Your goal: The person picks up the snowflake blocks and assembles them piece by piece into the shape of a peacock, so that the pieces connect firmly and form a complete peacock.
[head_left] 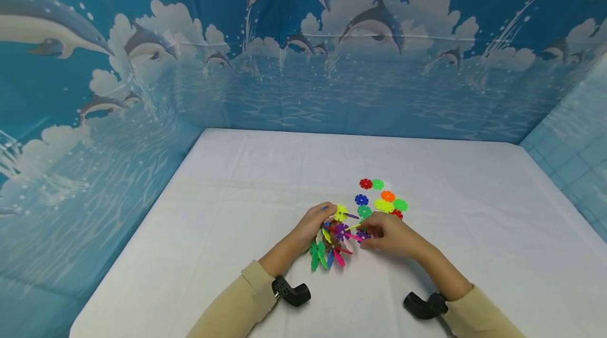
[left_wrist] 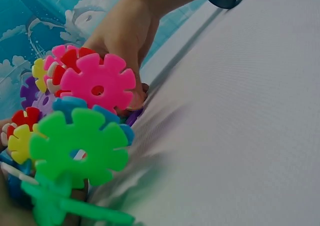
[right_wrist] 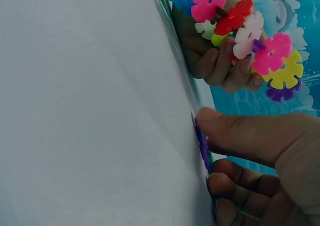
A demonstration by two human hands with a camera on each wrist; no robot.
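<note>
My left hand (head_left: 310, 224) grips a cluster of joined plastic snowflake discs (head_left: 341, 231) in many colours, held low over the table. In the left wrist view a large green disc (left_wrist: 52, 153) and a pink disc (left_wrist: 80, 83) stand out at its front. The thumb and fingers of my right hand (head_left: 391, 236) are at the edges of a single purple snowflake disc (right_wrist: 202, 145), which lies nearly flat at the tabletop. Beside it, the right end of the cluster carries pink, yellow and purple discs. Part of the left palm is hidden behind the cluster.
Loose discs lie just beyond the hands: a red one (head_left: 365, 184), a blue one (head_left: 361, 200), an orange one (head_left: 387, 196) and several green and yellow ones. A white cloth covers the table (head_left: 265, 169). Dolphin-printed curtains (head_left: 303, 90) stand behind and to the sides.
</note>
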